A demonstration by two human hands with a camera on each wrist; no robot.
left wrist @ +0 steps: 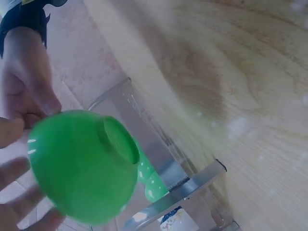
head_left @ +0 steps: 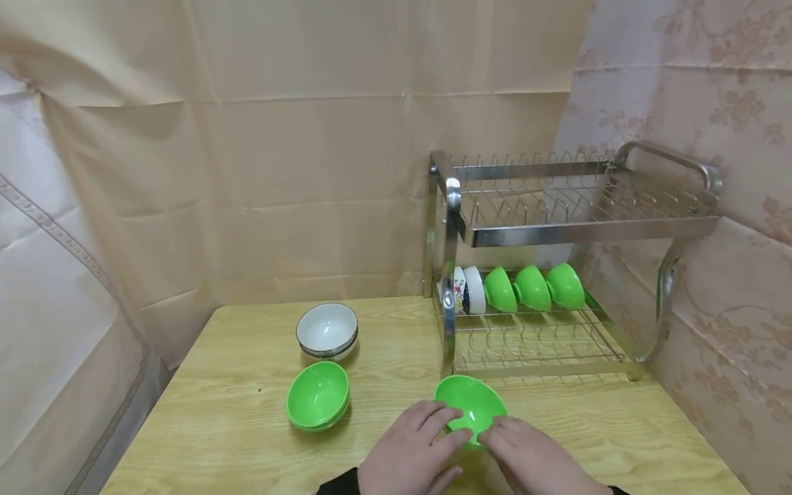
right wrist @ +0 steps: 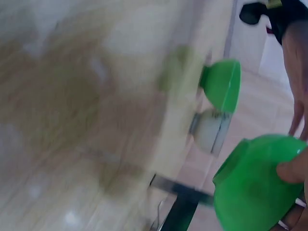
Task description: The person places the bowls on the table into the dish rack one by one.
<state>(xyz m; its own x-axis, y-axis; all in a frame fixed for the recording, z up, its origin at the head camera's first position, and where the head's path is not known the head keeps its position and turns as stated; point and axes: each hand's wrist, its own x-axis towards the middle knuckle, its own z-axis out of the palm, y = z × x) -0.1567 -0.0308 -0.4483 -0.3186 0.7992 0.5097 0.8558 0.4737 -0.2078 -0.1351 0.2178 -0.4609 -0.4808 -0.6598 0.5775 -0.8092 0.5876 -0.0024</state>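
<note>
A green bowl is held up in front of the rack, its hollow side toward me in the head view. My right hand pinches the bowl at its near right rim; in the right wrist view that hand's thumb lies on the outside. My left hand is at the bowl's near left side with its fingers spread loosely. In the left wrist view, the left hand's fingers reach the bowl's edge, and the bowl's foot ring faces the table side.
A two-tier metal dish rack stands at the back right. Its lower tier holds green bowls and white bowls on edge. To the left, stacked green bowls sit in front of stacked white bowls on the wooden table.
</note>
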